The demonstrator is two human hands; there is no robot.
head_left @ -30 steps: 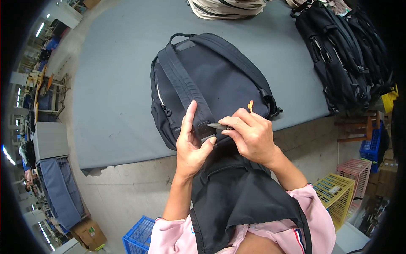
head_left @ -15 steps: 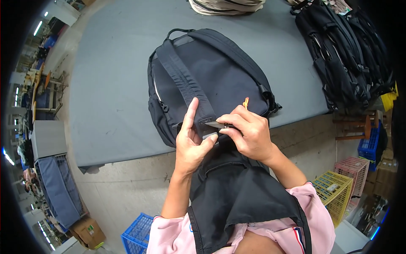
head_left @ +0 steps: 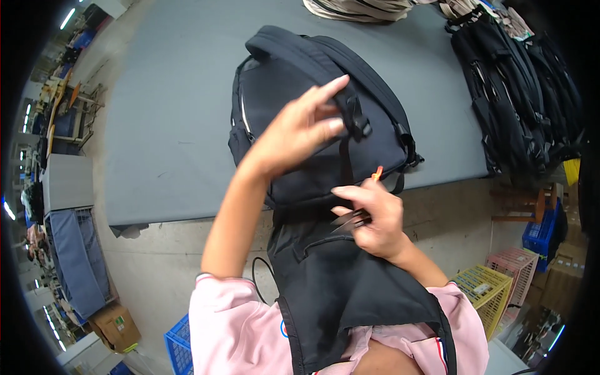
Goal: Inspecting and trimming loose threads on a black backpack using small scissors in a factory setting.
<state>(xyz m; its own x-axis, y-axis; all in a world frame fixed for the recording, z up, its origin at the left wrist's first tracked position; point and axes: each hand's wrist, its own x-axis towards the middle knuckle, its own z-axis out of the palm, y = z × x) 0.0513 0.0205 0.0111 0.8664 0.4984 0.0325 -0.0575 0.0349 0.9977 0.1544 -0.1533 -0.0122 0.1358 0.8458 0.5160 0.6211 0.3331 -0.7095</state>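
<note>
A black backpack (head_left: pixel 294 178) lies on the grey-covered table with its shoulder straps facing up. Over its middle, my left hand (head_left: pixel 300 131) is open, index finger and thumb stretched apart beside a raised shoulder strap (head_left: pixel 306 53). The plastic buckle (head_left: pixel 360 127) at that strap's end hangs just right of my fingers, with a thin webbing running down from it. Below the bag's near edge, my right hand (head_left: pixel 380 219) is closed around small thread snips (head_left: pixel 345 221), their dark blades pointing left. A short orange piece (head_left: pixel 377 173) sticks up behind its knuckles. Both hands are slightly blurred.
More black backpacks (head_left: pixel 500 94) stand in a row at the table's right end. Beige bags (head_left: pixel 359 9) lie at the far edge. Yellow (head_left: pixel 481 290) and pink crates (head_left: pixel 515 269) are on the floor at right, a blue crate (head_left: pixel 178 344) at lower left. My black apron (head_left: pixel 369 287) hangs before the table.
My left hand has moved up and right from the strap's lower end, and the strap now bulges upward with its buckle shifted right. My right hand has drawn the snips down toward me.
</note>
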